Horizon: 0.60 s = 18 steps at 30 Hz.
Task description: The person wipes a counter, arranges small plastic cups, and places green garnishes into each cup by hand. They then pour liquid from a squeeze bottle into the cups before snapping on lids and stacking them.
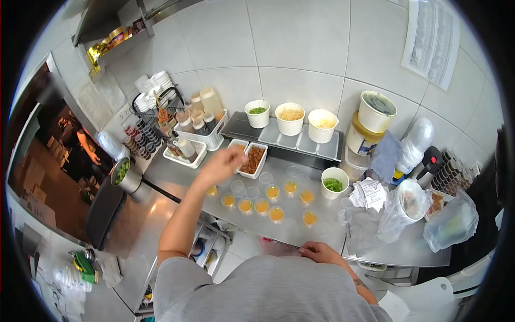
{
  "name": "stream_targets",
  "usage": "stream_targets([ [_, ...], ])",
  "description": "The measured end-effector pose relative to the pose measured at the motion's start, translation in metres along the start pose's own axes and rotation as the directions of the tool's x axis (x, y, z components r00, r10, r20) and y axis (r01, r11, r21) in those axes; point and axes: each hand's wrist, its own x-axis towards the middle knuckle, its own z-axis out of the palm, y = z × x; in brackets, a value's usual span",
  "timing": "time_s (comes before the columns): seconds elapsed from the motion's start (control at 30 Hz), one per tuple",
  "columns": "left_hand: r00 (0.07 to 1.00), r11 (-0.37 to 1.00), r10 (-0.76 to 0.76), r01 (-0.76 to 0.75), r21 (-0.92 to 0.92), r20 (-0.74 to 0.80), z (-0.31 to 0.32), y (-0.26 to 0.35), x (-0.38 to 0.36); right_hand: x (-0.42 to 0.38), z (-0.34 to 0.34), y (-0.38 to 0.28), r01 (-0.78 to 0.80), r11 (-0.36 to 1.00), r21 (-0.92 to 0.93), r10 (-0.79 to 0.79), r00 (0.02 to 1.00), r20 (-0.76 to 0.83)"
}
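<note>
My left hand (pixel 225 163) is over the counter, its fingers curled together beside a white tray of brown crumbly topping (pixel 254 161); whatever they may hold is hidden. Below it stand several small clear cups with a yellow-orange filling (pixel 261 206), and among them several clear cups (pixel 252 192) without that filling. At the counter's front edge, close to my body, my right hand (pixel 321 252) pinches the end of a translucent, reddish plastic bag (pixel 279 247).
White tubs of chopped greens (pixel 257 114) and pale shreds (pixel 289 118) line the raised rack. Another tub of greens (pixel 333 183) stands right of the cups. Sauce bottles (pixel 188 149) fill baskets at left. Receipts (pixel 370 194), a grey cloth (pixel 363 234) and bagged tubs (pixel 410 204) crowd the right.
</note>
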Motion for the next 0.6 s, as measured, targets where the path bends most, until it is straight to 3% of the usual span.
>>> stream_targets([
  [0.07, 0.954, 0.961, 0.249, -0.264, 0.077, 0.169, 0.032, -0.022, -0.025, 0.007, 0.003, 0.031, -0.018, 0.983, 0.182, 0.016, 1.000, 0.014],
  [0.13, 0.929, 0.979, -0.090, 0.016, 0.204, 0.360, 0.055, 0.003, -0.057, 0.008, 0.001, 0.047, -0.038, 0.944, 0.329, 0.029, 0.999, 0.032],
  [0.23, 0.899, 0.963, -0.097, -0.023, 0.268, 0.428, 0.093, -0.003, -0.088, 0.005, -0.005, 0.049, -0.067, 0.877, 0.477, 0.057, 0.998, 0.035],
  [0.37, 0.916, 0.967, -0.053, -0.053, 0.251, 0.397, 0.136, -0.037, -0.115, 0.009, -0.006, 0.055, -0.059, 0.785, 0.617, 0.083, 0.997, -0.011],
  [0.47, 0.917, 0.955, -0.167, 0.060, 0.289, 0.362, 0.152, -0.036, -0.125, 0.016, -0.001, 0.062, -0.053, 0.718, 0.694, 0.111, 0.993, -0.038],
  [0.6, 0.968, 0.959, -0.125, 0.061, 0.277, 0.218, 0.172, -0.052, -0.132, 0.014, 0.001, 0.049, -0.034, 0.684, 0.728, 0.120, 0.991, -0.066],
])
